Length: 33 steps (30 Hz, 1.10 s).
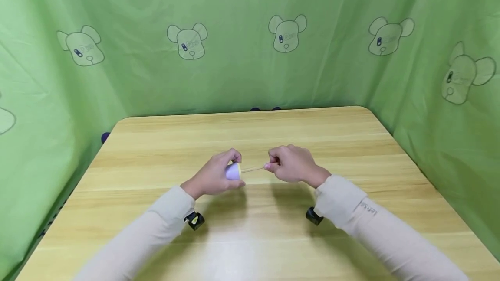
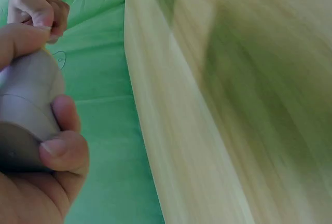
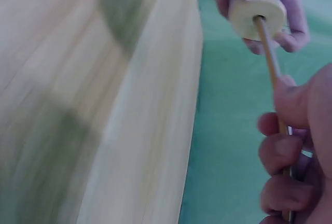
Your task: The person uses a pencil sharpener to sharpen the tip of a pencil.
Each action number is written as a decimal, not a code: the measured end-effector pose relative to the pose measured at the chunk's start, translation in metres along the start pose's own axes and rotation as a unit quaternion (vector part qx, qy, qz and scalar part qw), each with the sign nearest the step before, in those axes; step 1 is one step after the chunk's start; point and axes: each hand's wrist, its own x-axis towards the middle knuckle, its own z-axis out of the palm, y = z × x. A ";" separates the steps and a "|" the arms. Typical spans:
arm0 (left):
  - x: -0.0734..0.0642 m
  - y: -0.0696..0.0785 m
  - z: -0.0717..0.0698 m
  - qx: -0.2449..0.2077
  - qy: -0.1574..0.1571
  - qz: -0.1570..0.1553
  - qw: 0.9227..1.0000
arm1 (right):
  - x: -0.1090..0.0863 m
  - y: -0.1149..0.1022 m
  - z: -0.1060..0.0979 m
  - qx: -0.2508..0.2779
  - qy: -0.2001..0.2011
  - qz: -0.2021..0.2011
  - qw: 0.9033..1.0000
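Observation:
Above the middle of the table, my left hand (image 1: 215,176) grips a lilac cylinder (image 1: 232,171), with thumb and fingers wrapped about its sides. Its pale yellow end face (image 3: 244,23) has a small dark hole, and it points toward my right hand (image 1: 294,164). A thin, wood-coloured stick (image 3: 268,50) runs from that hole to the right hand, whose thumb and curled fingers pinch it. In the left wrist view, the cylinder's other end (image 2: 18,149) looks dark and lies against the palm. The stick's far tip is hidden inside the hole.
A light wood-grain table (image 1: 250,237) with rounded far corners lies under both hands. Green curtains (image 1: 234,77) printed with bear heads hang behind it and along both sides. Black wrist devices (image 1: 194,220) hang below the pale sleeves (image 1: 144,233).

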 end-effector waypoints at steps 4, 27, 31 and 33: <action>0.004 0.002 -0.004 -0.044 -0.004 -0.038 0.998 | -0.001 0.006 0.009 -0.005 0.071 -0.032 0.997; 0.009 0.015 -0.049 -0.342 -0.134 -0.203 0.908 | 0.011 0.008 0.046 -0.124 0.518 -0.219 0.817; 0.010 0.015 -0.050 -0.326 -0.125 -0.203 0.915 | 0.012 0.008 0.047 -0.142 0.521 -0.227 0.810; 0.011 0.016 -0.051 -0.318 -0.121 -0.202 0.918 | 0.013 0.008 0.047 -0.152 0.523 -0.236 0.805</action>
